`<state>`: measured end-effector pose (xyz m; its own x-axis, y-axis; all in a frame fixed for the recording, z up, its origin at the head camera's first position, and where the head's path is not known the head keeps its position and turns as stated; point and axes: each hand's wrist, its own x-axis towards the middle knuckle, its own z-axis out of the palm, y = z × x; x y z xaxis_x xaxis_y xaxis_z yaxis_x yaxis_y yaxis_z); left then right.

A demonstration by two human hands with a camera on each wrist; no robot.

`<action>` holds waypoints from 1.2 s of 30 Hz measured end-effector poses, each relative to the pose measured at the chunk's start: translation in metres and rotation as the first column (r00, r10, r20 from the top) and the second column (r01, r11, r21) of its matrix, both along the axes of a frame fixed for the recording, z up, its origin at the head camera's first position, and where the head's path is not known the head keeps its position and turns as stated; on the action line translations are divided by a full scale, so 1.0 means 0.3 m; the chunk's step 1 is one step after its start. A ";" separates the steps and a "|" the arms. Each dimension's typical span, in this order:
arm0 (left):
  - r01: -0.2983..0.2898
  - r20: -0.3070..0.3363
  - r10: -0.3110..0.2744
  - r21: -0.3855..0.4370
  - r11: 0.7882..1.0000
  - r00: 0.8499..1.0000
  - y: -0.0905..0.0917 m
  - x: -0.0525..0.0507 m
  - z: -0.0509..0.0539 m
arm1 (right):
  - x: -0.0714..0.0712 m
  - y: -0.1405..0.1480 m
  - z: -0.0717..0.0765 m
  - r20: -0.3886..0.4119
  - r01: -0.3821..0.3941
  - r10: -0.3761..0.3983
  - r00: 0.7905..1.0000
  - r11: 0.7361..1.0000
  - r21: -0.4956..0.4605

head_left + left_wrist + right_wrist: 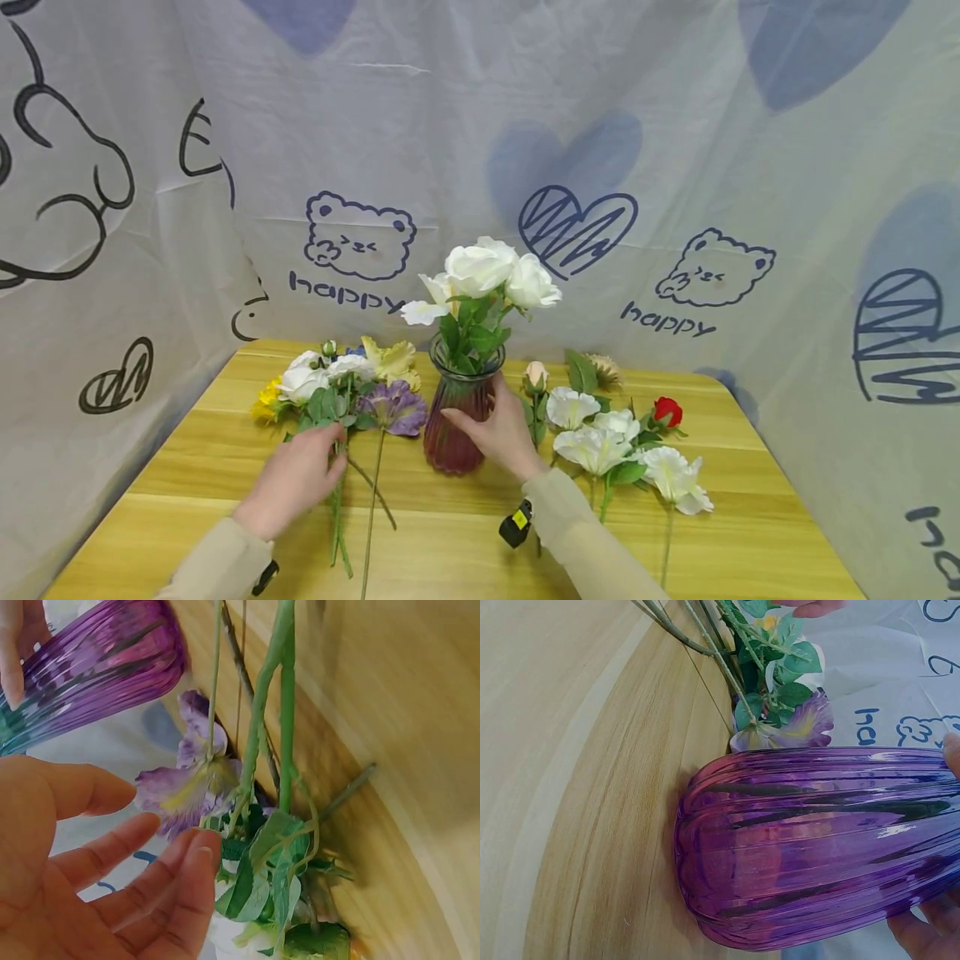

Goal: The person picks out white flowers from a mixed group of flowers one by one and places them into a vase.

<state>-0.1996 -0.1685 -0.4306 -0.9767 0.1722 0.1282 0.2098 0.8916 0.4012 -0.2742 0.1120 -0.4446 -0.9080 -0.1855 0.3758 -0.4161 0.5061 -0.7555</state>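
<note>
A ribbed purple-pink glass vase (454, 425) stands upright on the table, holding several white flowers (483, 271) with green leaves. My right hand (504, 429) grips it from the right, thumb at the front and fingers round the far side; the right wrist view shows the vase's ribbed body (802, 840) close up, with stems inside. Over the bunch of flowers on the left is my left hand (300, 475), its fingers loosely bent. In the left wrist view the fingertips (202, 844) are beside green leaves (274, 870) and a purple flower (187, 780), pinching nothing visible.
On the left lie white flowers (303, 382), a yellow flower (268, 402) and a pale yellow bloom (390, 360). Right of the vase are white flowers (592, 448), a red rose (667, 411) and a peach bud (536, 375). A printed cloth (450, 150) hangs behind the wooden table (187, 492).
</note>
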 end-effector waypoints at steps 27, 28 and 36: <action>-0.005 0.153 0.013 -0.052 0.999 0.988 0.019 -0.035 -0.074 | -0.002 -0.001 -0.004 -0.009 0.007 -0.007 1.000 1.000 -0.001; -0.004 0.160 0.013 -0.054 0.999 0.987 0.020 -0.037 -0.076 | -0.002 -0.001 -0.003 -0.007 0.007 -0.007 1.000 1.000 -0.001; -0.011 0.203 0.017 -0.033 0.999 0.979 0.023 -0.042 -0.089 | 0.000 -0.001 0.000 -0.001 0.014 -0.014 1.000 1.000 0.005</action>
